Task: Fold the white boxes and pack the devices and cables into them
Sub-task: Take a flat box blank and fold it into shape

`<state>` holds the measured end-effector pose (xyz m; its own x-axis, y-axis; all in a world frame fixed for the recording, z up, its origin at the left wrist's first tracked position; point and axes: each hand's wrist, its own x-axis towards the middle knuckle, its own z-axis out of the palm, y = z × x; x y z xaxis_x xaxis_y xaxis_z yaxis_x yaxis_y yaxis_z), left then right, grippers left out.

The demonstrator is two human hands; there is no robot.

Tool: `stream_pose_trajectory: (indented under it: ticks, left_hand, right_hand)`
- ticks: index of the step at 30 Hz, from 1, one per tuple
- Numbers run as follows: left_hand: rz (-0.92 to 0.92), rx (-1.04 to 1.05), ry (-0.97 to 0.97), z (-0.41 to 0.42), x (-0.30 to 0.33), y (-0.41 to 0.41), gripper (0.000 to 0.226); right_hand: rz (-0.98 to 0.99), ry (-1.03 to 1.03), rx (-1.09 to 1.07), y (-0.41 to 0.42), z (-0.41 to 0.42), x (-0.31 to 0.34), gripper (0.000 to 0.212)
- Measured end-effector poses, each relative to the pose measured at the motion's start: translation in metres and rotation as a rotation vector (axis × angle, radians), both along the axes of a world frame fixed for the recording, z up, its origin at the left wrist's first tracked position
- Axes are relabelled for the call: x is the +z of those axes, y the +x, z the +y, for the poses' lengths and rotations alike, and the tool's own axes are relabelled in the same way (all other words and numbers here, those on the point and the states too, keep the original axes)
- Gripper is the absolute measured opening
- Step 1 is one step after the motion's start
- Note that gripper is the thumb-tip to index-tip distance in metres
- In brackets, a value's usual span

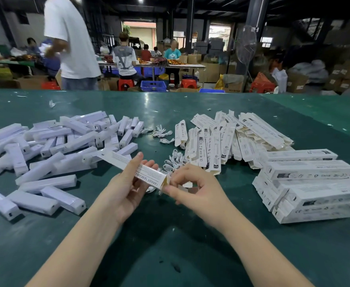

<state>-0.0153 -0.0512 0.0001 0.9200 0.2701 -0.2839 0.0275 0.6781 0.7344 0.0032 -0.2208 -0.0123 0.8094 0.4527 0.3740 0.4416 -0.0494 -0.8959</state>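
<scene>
In the head view, the left hand (128,183) grips a long white printed cardboard box (132,165) above the green table (170,235), thumb on top and fingers curled beneath. The right hand (192,184) pinches the box's near end flap between thumb and forefinger. Loose white bar-shaped devices (52,141) lie left, coiled white cables (173,160) in the centre, flat unfolded boxes (221,139) beyond, and closed boxes (308,183) stacked right.

The table (170,235) at the bottom of the frame has a green, slightly glossy, scuffed top, the box (141,169) at centre is matt white printed card with a brown inside, and the devices (52,146) at left look like smooth white plastic.
</scene>
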Motion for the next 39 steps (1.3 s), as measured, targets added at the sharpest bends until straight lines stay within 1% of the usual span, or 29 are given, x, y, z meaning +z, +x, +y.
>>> stream_pose_trajectory:
  ticks: [3, 6, 8, 10, 12, 14, 17, 19, 25, 27, 29, 31, 33, 37, 39]
  left_hand:
    - [-0.008, 0.008, 0.014, 0.001, -0.001, 0.001, 0.033]
    - [-0.011, 0.023, 0.011, 0.001, -0.002, 0.002, 0.029]
    - [-0.014, 0.019, -0.011, 0.002, -0.002, 0.002, 0.031]
    - [-0.023, 0.013, -0.053, 0.003, -0.001, 0.001, 0.037]
    - [-0.039, 0.004, -0.073, 0.003, -0.001, -0.001, 0.042]
    - [-0.051, 0.001, -0.058, 0.001, -0.001, -0.001, 0.045]
    - [-0.053, 0.012, -0.02, -0.001, -0.001, -0.001, 0.044]
    - [-0.046, 0.009, 0.003, -0.002, 0.0, -0.001, 0.044]
    - [-0.031, 0.001, -0.03, -0.002, 0.002, -0.003, 0.045]
    - [-0.024, -0.042, -0.042, -0.001, 0.002, -0.004, 0.043]
    - [-0.019, -0.092, -0.038, 0.0, 0.002, -0.006, 0.043]
    - [-0.015, -0.135, -0.027, 0.0, 0.002, -0.008, 0.044]
    - [-0.018, -0.17, -0.015, -0.002, 0.002, -0.009, 0.048]
    - [-0.004, -0.211, 0.001, -0.006, 0.002, -0.01, 0.053]
    - [0.013, -0.209, 0.013, -0.005, 0.001, -0.009, 0.053]
  right_hand:
    - [0.118, -0.014, 0.089, -0.002, 0.0, 0.002, 0.013]
    - [0.218, -0.021, 0.188, -0.004, -0.002, 0.004, 0.011]
    - [0.278, 0.029, 0.294, -0.005, -0.003, 0.007, 0.003]
    - [0.344, 0.111, 0.387, -0.007, -0.003, 0.01, 0.004]
    - [0.389, 0.194, 0.408, -0.008, -0.001, 0.012, 0.005]
    - [0.363, 0.225, 0.343, -0.009, 0.002, 0.011, 0.007]
    - [0.289, 0.193, 0.239, -0.009, 0.004, 0.006, 0.005]
    - [0.27, 0.185, 0.217, -0.009, 0.003, 0.006, 0.008]
    - [0.279, 0.169, 0.264, -0.009, 0.0, 0.009, 0.023]
    - [0.305, 0.174, 0.288, -0.009, -0.001, 0.011, 0.027]
    - [0.347, 0.17, 0.319, -0.007, -0.003, 0.012, 0.036]
    - [0.348, 0.135, 0.311, -0.005, -0.004, 0.011, 0.044]
    - [0.285, 0.079, 0.242, -0.004, -0.003, 0.007, 0.05]
    - [0.031, -0.098, -0.028, -0.002, -0.001, -0.001, 0.063]
    - [-0.056, -0.158, -0.121, 0.0, -0.003, -0.003, 0.069]
